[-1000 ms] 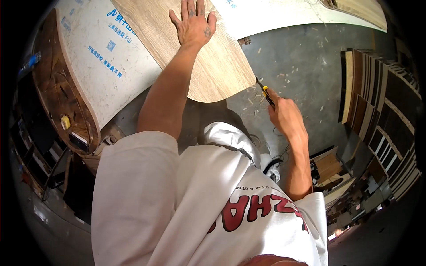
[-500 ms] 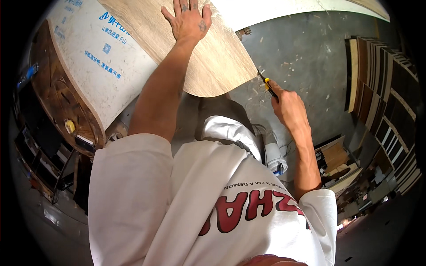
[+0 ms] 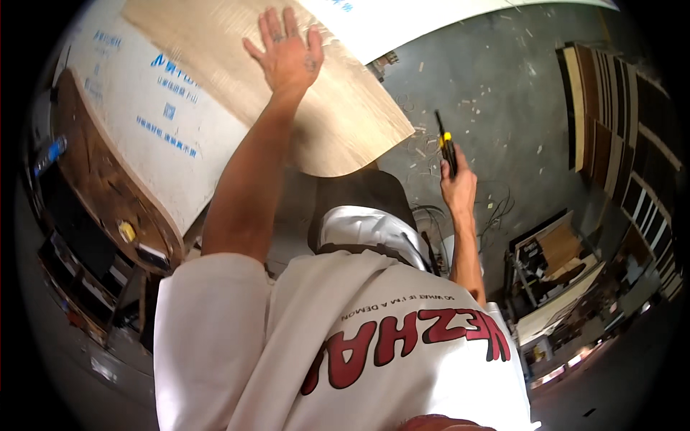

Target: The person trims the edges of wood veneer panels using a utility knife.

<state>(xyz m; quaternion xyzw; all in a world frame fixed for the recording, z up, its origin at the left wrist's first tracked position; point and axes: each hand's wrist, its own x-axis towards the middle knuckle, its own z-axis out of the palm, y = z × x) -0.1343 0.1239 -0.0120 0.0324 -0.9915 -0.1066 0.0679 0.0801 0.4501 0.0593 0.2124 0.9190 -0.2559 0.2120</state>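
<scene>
Bench [image 3: 100,147] on the left has a small yellow thing [image 3: 126,231] on it, then there's a white sheet [image 3: 188,176] with the wood-grain board [image 3: 352,115] overlapping it. Left hand [image 3: 289,65] is flat on the board, fingers spread, gripping nothing. Right hand [image 3: 458,185] is closed around a knife [image 3: 447,144], clear of the board's corner, with panels [image 3: 614,136] farther right.

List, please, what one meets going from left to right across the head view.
Small yellow object on brown wooden surface, left hand on pale wood-grain panel, right hand holding black-and-yellow cutter, brown and dark boards.
</scene>
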